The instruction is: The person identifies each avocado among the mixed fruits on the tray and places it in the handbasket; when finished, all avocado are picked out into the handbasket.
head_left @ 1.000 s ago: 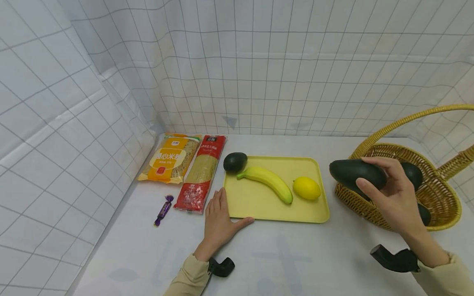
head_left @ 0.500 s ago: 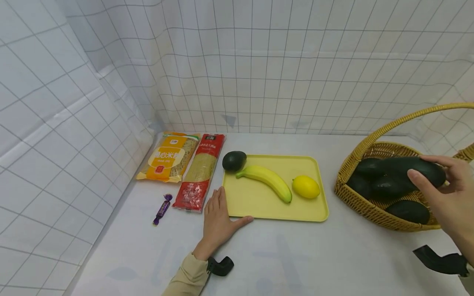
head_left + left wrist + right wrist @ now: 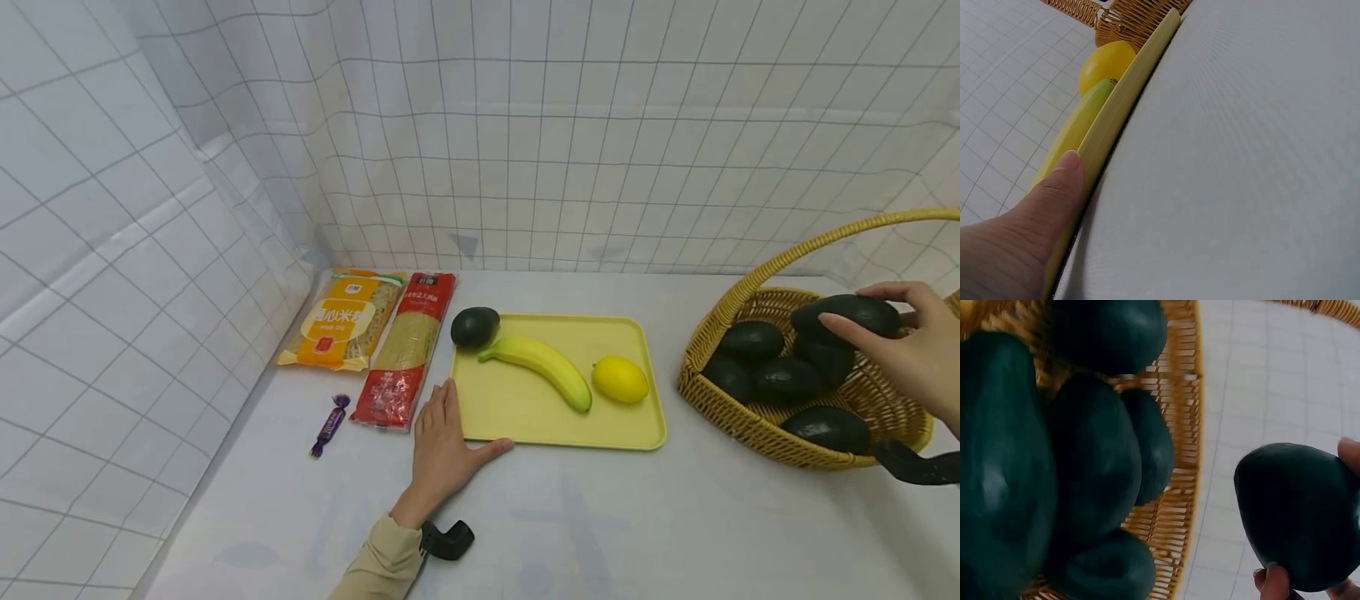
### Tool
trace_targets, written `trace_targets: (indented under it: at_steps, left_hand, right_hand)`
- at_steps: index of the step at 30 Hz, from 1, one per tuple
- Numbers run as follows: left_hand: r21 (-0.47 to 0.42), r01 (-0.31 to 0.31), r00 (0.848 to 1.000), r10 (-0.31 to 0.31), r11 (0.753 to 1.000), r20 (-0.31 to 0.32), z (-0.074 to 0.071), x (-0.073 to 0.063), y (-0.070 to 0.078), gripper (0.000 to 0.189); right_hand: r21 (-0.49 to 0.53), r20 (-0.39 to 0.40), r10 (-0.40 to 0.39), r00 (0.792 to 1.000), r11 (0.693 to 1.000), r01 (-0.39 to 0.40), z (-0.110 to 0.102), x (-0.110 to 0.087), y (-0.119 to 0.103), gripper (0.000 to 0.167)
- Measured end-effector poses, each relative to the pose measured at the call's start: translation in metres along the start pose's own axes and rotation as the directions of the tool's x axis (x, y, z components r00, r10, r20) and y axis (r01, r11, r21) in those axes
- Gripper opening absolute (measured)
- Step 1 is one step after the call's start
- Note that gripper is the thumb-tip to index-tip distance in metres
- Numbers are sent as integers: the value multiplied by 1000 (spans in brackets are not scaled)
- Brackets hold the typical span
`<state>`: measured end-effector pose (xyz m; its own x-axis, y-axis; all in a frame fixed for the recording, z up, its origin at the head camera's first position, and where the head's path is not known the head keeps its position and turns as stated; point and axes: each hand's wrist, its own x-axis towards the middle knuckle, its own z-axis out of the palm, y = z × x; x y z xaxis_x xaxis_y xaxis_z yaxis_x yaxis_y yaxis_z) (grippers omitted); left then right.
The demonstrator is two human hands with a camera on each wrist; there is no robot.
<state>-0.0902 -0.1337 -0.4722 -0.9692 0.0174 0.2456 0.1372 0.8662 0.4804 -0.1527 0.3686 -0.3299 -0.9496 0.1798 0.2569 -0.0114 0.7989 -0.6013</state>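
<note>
Over the wicker basket (image 3: 720, 417) at the right, my right hand (image 3: 911, 342) holds a dark green avocado (image 3: 843, 317) between thumb and fingers. In the right wrist view the held avocado (image 3: 1294, 515) shows beyond the basket's rim, gripped at its ends. Several more avocados (image 3: 828, 429) lie in the basket. My left hand (image 3: 442, 446) rests at the near left corner of the yellow tray (image 3: 510, 417), fingers straight along its left side and thumb on its front edge. On the tray are a banana (image 3: 543, 367), a lemon (image 3: 621, 379) and another avocado (image 3: 475, 327) at the back left corner.
Left of the tray lie a red noodle packet (image 3: 405, 350) and an orange-yellow packet (image 3: 345, 321). Nearer stands out a small purple wrapped candy (image 3: 330, 427). The basket's tall handle (image 3: 810, 250) arches over it. Grid-patterned cloth (image 3: 540, 167) closes off the back and left.
My right hand has moved right from the basket's front left to above its right part, holding a dark green avocado, lately rising slightly. The left hand has kept its place on the tray.
</note>
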Motion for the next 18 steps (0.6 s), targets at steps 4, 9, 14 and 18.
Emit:
trace_targets:
  at_steps: [4, 9, 14, 18]
  left_hand:
    - [1, -7, 1000, 7, 1000, -9, 0, 0, 0, 121]
    - [1, -2, 1000, 2, 1000, 0, 0, -1, 0, 121]
    - [-3, 4, 1000, -4, 1000, 6, 0, -1, 0, 121]
    - [-6, 1, 1000, -1, 1000, 4, 0, -1, 0, 122]
  right_hand:
    - [-62, 82, -34, 996, 997, 39, 3, 16, 8, 65]
    - [-37, 118, -125, 985, 991, 130, 9, 32, 20, 55]
    - [-10, 185, -140, 973, 990, 144, 15, 41, 28, 55]
    - [-49, 239, -92, 967, 993, 107, 20, 47, 31, 67]
